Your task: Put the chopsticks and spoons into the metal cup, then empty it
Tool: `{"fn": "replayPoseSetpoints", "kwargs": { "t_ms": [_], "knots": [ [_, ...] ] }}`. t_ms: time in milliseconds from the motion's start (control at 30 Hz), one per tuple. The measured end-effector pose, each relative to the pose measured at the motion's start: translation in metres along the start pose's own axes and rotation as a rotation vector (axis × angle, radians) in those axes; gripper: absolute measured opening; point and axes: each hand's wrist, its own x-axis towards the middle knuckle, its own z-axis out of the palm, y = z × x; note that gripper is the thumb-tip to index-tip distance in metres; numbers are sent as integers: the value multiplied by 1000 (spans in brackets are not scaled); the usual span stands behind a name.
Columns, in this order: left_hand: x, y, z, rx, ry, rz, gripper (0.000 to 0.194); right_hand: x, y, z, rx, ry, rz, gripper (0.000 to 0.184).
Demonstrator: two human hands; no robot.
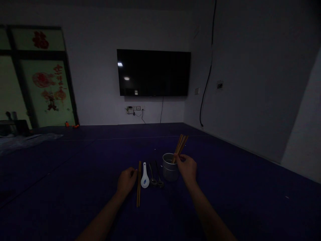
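Observation:
My right hand (187,166) is closed around a bundle of wooden chopsticks (181,144), their lower ends inside the mouth of a grey metal cup (170,172). The bundle leans to the right. My left hand (127,180) rests on the floor with its fingers curled, right beside a pair of wooden chopsticks (138,187) lying lengthwise; whether the fingertips touch them I cannot tell. Between that pair and the cup lie a white spoon (144,180) with a blue mark and two dark metal spoons (153,182) (159,183), bowls towards me.
Dark blue matting (87,174) covers the floor. Clear plastic sheeting (30,142) lies at the left, near a dark low object (15,127). A television (154,73) hangs on the far wall above sockets. A black cable (207,83) runs down the right wall.

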Motion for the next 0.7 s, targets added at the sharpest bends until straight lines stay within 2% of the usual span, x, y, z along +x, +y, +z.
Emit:
{"fn": "replayPoseSetpoints", "kwargs": {
  "t_ms": [333, 467, 567, 700],
  "knots": [
    [-2, 3, 0, 156, -60, 40, 28, 0, -1, -1, -2, -32, 23, 44],
    [-3, 4, 0, 190, -70, 68, 27, -1, -3, -3, -9, -5, 47, 48],
    [-3, 4, 1, 202, -73, 67, 24, 0, -9, -9, -12, 103, 63, 49],
    [-3, 4, 2, 190, -75, 65, 22, -1, -25, -21, 23, 363, 1, 46]
  ]
}}
